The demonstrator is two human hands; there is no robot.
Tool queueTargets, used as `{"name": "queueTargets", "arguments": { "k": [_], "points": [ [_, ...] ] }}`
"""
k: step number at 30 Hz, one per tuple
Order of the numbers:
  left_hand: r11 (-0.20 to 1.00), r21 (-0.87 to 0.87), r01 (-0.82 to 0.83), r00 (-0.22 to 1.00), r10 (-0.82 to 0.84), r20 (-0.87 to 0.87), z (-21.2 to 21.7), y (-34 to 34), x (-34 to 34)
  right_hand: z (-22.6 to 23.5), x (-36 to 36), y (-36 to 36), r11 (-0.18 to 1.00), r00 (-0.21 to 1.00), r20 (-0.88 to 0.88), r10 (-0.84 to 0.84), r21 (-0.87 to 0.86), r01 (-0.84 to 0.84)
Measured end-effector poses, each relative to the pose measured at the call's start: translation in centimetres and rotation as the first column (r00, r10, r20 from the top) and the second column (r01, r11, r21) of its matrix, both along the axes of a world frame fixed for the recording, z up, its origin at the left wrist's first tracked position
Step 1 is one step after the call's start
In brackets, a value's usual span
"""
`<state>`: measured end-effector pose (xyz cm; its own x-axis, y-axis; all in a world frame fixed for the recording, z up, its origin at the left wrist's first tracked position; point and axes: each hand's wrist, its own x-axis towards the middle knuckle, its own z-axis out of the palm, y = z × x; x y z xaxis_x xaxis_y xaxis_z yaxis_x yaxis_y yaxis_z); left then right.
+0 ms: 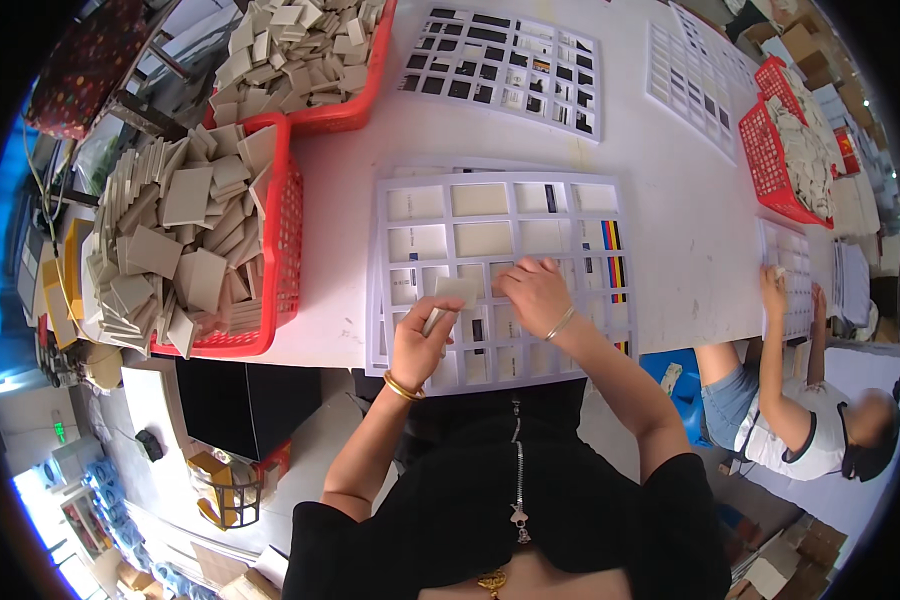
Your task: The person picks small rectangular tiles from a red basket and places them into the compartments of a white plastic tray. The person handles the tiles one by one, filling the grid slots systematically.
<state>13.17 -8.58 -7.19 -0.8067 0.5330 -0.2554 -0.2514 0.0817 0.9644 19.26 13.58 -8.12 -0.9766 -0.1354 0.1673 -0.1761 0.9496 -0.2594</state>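
Note:
In front of me lies a white grid tray (482, 262) with many rectangular compartments, slightly askew on top of other trays. Some compartments hold plain pale pieces; others show printed bits in black, blue, red and yellow. My left hand (422, 335) is closed around several flat pale pieces (456, 291), held over the tray's left part. My right hand (537, 295) has its fingers bent down at a middle compartment. Whatever its fingertips pinch is hidden.
Two red baskets (288, 235) heaped with flat pale pieces stand at the left. Another filled grid tray (510, 68) lies farther back, and more trays (692, 80) lie to its right. Red baskets (773, 165) with whitish contents stand at far right. A co-worker (785, 420) handles a tray there.

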Motion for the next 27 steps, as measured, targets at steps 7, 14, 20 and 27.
{"name": "queueTargets", "arguments": {
  "k": [7, 14, 20, 27],
  "points": [
    [0.997, 0.044, 0.069, 0.996, -0.072, 0.058, 0.1, 0.0, 0.5, 2.5, -1.0, -1.7, 0.599, 0.983, 0.184, -0.023, -0.784, 0.161],
    [0.965, 0.246, -0.095, 0.979, 0.045, 0.199, 0.4, -0.5, 0.8, 1.9, -0.4, -1.2, 0.475, 0.950, 0.270, -0.156, -0.823, 0.312],
    [0.929, 0.267, -0.258, 0.885, 0.116, 0.450, -0.9, -2.7, -0.6, 1.5, 0.3, -2.7, 0.723, 0.954, 0.297, 0.027, -0.666, 0.186],
    [0.904, 0.212, -0.371, 0.848, 0.236, 0.475, -0.5, -2.7, -0.6, -0.1, 0.0, -3.8, 0.928, 0.992, 0.086, 0.092, -0.370, -0.054]
  ]
}}
